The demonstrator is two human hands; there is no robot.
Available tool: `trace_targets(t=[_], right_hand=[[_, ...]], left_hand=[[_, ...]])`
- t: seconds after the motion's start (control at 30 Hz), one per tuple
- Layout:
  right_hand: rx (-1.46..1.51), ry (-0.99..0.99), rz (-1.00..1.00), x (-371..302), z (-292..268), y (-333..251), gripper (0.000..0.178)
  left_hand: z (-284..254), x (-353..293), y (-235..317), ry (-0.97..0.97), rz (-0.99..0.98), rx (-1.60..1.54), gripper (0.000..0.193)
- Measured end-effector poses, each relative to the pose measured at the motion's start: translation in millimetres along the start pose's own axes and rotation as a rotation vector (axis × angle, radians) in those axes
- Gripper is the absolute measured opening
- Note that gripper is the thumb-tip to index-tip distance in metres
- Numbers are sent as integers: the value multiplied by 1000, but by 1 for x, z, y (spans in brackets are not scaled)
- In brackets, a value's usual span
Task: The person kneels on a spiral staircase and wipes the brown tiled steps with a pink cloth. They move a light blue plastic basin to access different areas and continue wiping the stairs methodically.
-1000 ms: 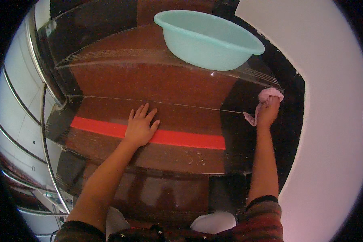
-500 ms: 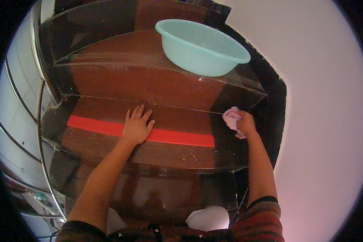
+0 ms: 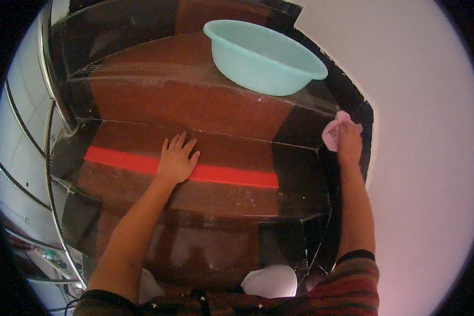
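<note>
My right hand (image 3: pixel 350 142) is closed around a crumpled pink cloth (image 3: pixel 332 131). It presses the cloth near the black stone skirting, at the right end of the stair riser. My left hand (image 3: pixel 177 159) lies flat with its fingers spread on the brown stair tread (image 3: pixel 216 149), partly over a red strip (image 3: pixel 231 176) that runs across the step. A pale turquoise plastic basin (image 3: pixel 268 73) rests on the step above, toward its right side. Its inside is only partly visible.
On the left a metal handrail (image 3: pixel 47 68) with curved bars borders the stairs. A white wall (image 3: pixel 416 131) rises on the right, edged by black skirting (image 3: pixel 361 100). Lower steps lie toward me, with a white shoe (image 3: pixel 271 280) near the bottom edge.
My right hand has moved with the pink cloth to the right and farther away, from the tread up toward the skirting. My left hand has stayed on the red strip.
</note>
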State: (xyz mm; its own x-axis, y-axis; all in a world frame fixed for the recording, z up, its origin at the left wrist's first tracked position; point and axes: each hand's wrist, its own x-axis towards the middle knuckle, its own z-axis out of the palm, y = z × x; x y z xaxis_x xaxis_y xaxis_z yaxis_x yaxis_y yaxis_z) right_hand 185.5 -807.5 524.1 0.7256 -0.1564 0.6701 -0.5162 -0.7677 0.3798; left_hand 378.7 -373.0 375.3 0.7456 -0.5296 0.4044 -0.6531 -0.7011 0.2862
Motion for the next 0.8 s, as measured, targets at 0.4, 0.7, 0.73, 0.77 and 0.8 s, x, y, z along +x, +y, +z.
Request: trace_targets(t=[0.4, 0.7, 0.73, 0.77, 0.8], right_hand=[[105, -505, 111, -91, -38, -32, 30], [38, -361, 236, -91, -50, -8, 29], [76, -546, 316, -102, -44, -19, 35], [124, -683, 320, -113, -37, -29, 41], [119, -606, 167, -122, -36, -36, 46]], left_hand=[[-4, 0, 4, -64, -28, 15, 47], [5, -2, -1, -11, 27, 29, 47], [6, -3, -1, 6, 33, 29, 47], [7, -2, 0, -6, 40, 40, 47], [6, -2, -1, 2, 27, 39, 48]])
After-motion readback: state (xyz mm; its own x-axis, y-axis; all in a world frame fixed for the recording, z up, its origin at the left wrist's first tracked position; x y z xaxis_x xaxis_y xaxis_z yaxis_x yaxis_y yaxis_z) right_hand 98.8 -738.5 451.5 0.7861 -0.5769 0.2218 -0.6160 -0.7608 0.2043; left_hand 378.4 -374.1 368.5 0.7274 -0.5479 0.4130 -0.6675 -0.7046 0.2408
